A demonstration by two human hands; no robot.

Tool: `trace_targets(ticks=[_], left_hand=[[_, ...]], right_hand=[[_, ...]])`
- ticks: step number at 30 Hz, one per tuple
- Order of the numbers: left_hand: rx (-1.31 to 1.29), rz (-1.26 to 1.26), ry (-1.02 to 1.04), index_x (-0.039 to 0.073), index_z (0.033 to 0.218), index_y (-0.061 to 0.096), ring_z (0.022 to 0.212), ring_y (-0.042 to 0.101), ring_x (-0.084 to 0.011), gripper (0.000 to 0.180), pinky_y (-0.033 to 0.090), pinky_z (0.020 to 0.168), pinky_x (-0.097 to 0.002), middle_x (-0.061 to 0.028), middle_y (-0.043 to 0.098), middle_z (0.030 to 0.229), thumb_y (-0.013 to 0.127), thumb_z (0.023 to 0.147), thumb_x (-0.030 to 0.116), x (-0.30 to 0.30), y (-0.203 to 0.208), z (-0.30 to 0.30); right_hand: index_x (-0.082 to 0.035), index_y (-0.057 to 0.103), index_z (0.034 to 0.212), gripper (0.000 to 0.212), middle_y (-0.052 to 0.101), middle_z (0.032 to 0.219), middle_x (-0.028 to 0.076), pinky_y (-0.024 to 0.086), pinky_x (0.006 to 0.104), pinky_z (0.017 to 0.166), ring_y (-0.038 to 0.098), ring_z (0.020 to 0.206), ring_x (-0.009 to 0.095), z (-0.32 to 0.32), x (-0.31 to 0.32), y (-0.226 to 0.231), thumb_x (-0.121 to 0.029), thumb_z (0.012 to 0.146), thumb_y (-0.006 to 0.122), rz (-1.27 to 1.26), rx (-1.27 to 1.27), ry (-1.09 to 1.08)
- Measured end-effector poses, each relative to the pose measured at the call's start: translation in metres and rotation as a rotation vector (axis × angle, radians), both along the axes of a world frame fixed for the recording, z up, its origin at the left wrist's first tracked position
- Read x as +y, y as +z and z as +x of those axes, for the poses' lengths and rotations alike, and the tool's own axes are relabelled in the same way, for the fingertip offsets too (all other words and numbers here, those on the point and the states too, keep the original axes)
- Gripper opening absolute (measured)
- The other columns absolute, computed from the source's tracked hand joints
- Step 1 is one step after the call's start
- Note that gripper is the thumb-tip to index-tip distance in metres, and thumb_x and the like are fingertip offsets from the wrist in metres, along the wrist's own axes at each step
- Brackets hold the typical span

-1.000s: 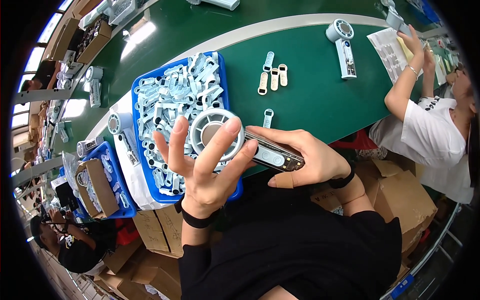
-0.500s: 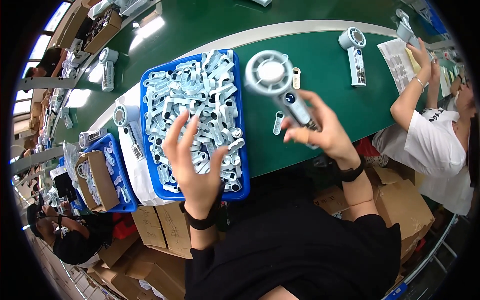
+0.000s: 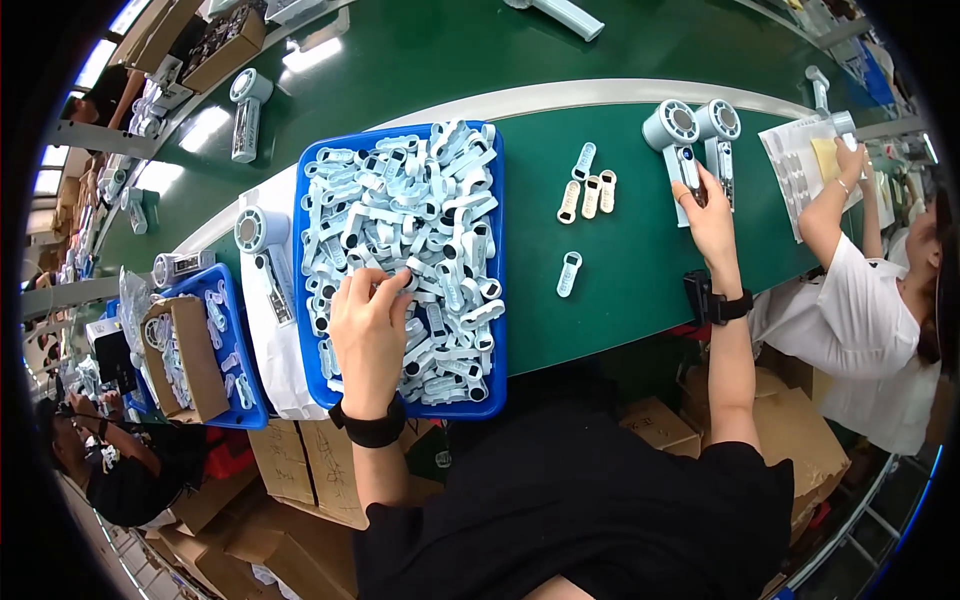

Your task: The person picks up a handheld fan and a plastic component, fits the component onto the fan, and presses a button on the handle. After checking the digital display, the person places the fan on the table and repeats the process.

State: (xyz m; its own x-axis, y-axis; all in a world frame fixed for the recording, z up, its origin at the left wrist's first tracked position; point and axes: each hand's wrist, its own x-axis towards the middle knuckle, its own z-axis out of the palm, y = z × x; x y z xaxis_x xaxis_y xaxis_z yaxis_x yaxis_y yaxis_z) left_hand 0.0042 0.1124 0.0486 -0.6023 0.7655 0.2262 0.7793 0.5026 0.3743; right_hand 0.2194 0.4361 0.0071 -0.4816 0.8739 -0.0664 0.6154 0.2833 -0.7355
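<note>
On the shiny green worktop (image 3: 540, 335), the right hand (image 3: 712, 220) had thumb and fingers closed round the handle of a pale, plastic-looking handheld fan (image 3: 673, 125), its round spoked head pointing away, right up beside a second fan (image 3: 720, 119). The left hand (image 3: 368, 325) was dipped into a blue tray (image 3: 480, 409) heaped with smooth light-blue strips (image 3: 440, 220), loop-ended with dark ovals; fingers bent and bunched, though I couldn't tell if they pinched one. Four loose strips (image 3: 591, 197), one bluish, three cream, lay between tray and fans, plus a single strip (image 3: 568, 280) nearer the slanting front edge. Pretty roomy bare green around those, with a pale curved band (image 3: 580, 93) along the far side.
</note>
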Motion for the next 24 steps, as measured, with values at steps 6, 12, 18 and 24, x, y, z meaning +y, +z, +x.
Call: trace_targets(ticks=[6,12,18,24], left_hand=[[0.034,0.006,-0.046,0.006,0.089,0.062,0.076,0.053,-0.0235,0.021,0.043,0.066,-0.0333,-0.0044,0.055,0.084,0.068,0.069,0.003,0.001,0.006,-0.002],[-0.226,0.297,0.008,0.0,0.086,0.06,0.076,0.061,-0.0198,0.019,0.049,0.065,-0.0265,-0.0071,0.063,0.088,0.067,0.068,-0.002,-0.006,0.008,0.004],[-0.486,0.611,-0.01,-0.003,0.084,0.059,0.074,0.065,-0.0182,0.019,0.051,0.068,-0.024,-0.013,0.065,0.087,0.067,0.067,-0.005,-0.019,0.027,0.018],[-0.696,0.824,0.077,-0.005,0.094,0.06,0.074,0.064,-0.0194,0.023,0.053,0.065,-0.0251,-0.015,0.061,0.09,0.066,0.071,-0.006,-0.049,0.033,0.027]], right_hand=[[0.002,0.044,0.125,0.054,0.053,0.113,0.016,0.042,0.0343,0.086,0.054,0.099,0.029,-0.021,0.0,0.038,-0.028,0.083,0.06,0.529,-0.304,0.17],[-0.005,0.03,0.135,0.073,0.046,0.125,0.019,0.037,0.0365,0.095,0.044,0.115,0.034,-0.126,0.06,0.067,-0.042,0.079,0.059,0.484,-0.35,0.381],[-0.01,0.026,0.137,0.08,0.042,0.128,0.016,0.039,0.0473,0.092,0.041,0.119,0.033,-0.218,0.165,0.001,-0.043,0.075,0.065,0.858,-0.404,0.296],[-0.012,0.036,0.129,0.073,0.046,0.125,0.012,0.04,0.0504,0.09,0.043,0.116,0.031,-0.246,0.17,-0.003,-0.032,0.07,0.074,0.538,-0.443,0.111]])
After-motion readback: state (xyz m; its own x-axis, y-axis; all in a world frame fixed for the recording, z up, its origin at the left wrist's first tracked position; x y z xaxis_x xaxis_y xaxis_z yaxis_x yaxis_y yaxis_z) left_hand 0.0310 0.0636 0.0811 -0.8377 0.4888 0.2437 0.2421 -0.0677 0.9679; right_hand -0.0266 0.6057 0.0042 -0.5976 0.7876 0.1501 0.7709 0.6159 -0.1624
